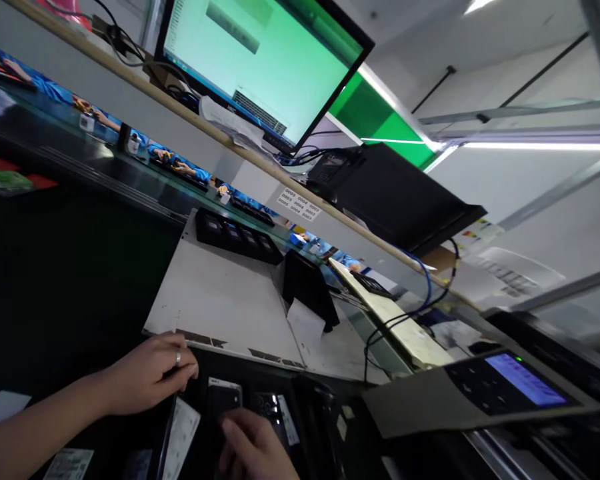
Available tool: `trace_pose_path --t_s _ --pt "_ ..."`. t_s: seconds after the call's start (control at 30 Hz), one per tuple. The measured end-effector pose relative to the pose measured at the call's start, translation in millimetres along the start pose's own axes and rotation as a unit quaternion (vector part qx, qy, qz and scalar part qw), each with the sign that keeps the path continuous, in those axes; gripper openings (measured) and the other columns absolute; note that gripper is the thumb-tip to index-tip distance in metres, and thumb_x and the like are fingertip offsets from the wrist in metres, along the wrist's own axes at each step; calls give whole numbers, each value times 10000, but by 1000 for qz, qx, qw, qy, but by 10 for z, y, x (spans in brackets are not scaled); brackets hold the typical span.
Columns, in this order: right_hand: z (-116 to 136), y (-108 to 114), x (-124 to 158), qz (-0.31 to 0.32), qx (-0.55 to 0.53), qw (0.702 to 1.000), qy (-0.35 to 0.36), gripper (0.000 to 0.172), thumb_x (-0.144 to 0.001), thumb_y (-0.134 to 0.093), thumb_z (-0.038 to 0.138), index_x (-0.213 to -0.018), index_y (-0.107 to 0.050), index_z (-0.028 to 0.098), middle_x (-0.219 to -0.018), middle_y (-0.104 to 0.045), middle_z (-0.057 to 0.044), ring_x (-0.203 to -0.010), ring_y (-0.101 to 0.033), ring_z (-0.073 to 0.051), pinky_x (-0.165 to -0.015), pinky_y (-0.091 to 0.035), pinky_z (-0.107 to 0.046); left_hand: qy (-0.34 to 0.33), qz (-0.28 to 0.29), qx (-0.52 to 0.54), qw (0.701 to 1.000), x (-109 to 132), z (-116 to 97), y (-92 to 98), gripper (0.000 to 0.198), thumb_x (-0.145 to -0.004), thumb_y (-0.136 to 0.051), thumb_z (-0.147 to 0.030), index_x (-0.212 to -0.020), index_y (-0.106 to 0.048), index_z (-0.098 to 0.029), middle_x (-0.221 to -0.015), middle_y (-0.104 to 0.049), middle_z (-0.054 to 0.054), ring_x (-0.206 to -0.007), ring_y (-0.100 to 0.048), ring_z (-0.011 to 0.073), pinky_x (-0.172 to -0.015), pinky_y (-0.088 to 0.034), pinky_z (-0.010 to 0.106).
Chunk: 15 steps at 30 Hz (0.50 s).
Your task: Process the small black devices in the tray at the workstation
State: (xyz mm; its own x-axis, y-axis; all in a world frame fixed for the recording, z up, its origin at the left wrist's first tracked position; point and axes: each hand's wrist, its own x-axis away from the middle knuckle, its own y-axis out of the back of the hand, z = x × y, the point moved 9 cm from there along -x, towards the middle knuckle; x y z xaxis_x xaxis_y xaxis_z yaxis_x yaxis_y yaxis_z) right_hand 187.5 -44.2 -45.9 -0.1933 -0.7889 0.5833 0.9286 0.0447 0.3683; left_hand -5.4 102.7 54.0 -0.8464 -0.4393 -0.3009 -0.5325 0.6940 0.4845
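Note:
My left hand (155,375), with a ring on one finger, is closed at the upper end of a thin dark box (181,437) that has a white label side. What its fingertips hold, if anything, is hidden. Curled fingers of my right hand (257,445) are over the lower part of a flat black phone-like item (225,398) with a white strip along its top. I cannot tell whether they grip it. Beside that hand, to its right, lies another dark item with round camera lenses (267,402) and a white label strip (289,420).
Beyond my hands lies a white board (225,287) carrying a black slotted tray (237,237) and a black stand (307,283). At right is a printer-like machine (425,400) with a lit display. Above, a shelf (260,163) bears a monitor (260,60). Blue-sleeved people (180,165) work beyond.

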Motion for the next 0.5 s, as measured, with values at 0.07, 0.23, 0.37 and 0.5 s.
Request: trace_pose_path --t_s 0.07,0.23,0.37,0.5 --pt "110 -72 -50 -3 46 999 11 551 -756 -606 835 -975 -700 339 -634 -665 40 -498 -565 -165 -509 -382 -282 1 6 -2 1000 -9 -12 -11 355 -1102 -401 -341 -877 -643 -209 -879 -689 11 -934 -616 196 -912 -449 339" --pt "424 -367 -91 -31 244 967 70 317 -763 -674 521 -1004 -768 337 -780 -755 -6 -754 -726 -271 -672 -451 -348 5 20 -6 1000 -30 -24 -23 315 -1092 -423 -304 -926 -674 -210 -897 -715 12 -986 -608 211 -914 -460 345" --pt "647 119 12 -153 275 939 139 385 -875 -551 578 -1091 -786 363 -1025 -801 -44 -960 -750 -313 -850 -508 -417 31 70 -12 997 -2 -2 -105 263 -1076 -490 -300 -1038 -745 -247 -1044 -717 31 -1080 -616 215 -959 -466 344" --pt "326 1451 331 -394 232 884 98 457 -735 -589 699 -966 -805 369 -1056 -790 -84 -958 -737 -399 -843 -531 -556 -2 130 -70 989 46 -72 -246 188 -1071 -552 -278 -1009 -730 -268 -1031 -753 -6 -1136 -581 235 -1086 -397 417"
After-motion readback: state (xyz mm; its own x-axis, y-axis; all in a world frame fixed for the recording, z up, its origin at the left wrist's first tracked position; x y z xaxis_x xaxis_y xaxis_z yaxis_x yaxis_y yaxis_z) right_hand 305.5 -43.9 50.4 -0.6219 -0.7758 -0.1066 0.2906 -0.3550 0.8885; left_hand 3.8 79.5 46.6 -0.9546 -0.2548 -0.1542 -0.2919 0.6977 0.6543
